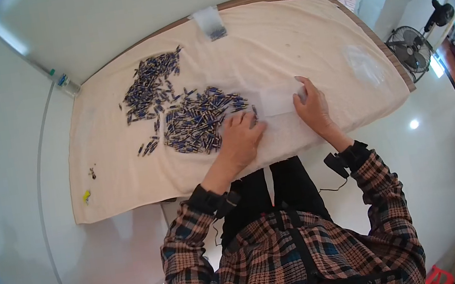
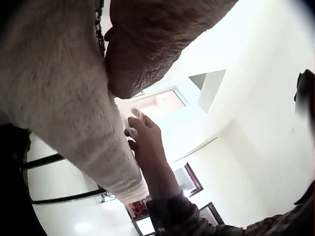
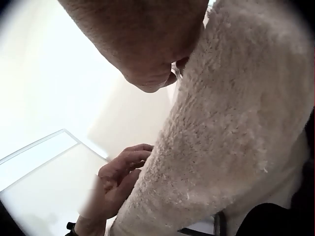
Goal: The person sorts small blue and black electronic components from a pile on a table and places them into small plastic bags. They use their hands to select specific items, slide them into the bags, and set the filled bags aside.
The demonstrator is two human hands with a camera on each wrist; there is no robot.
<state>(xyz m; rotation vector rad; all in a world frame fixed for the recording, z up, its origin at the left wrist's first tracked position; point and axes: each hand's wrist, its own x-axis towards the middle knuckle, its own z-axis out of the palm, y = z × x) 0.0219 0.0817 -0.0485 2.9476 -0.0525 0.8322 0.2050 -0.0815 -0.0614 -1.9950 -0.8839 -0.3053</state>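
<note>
In the head view, a large heap of small, slim blue pieces (image 1: 195, 122) with brass-coloured and dark ends lies on the cream cloth. My left hand (image 1: 242, 140) rests at the heap's right side, fingers loosely bent and fingertips close to a few stray pieces. To the right, my right hand (image 1: 313, 107) pinches the edge of a clear plastic bag (image 1: 277, 101) lying flat between the hands. The left wrist view shows this right hand (image 2: 147, 142) with clear film at its fingertips. In the right wrist view, the left hand (image 3: 123, 177) is low over the cloth.
A second heap of pieces (image 1: 148, 86) lies farther back. A clear bag (image 1: 210, 24) with some pieces sits at the far edge, and more clear plastic (image 1: 365, 64) lies at the right. A bottle (image 1: 66, 82) stands at the left corner; a fan (image 1: 411, 50) is beyond the table.
</note>
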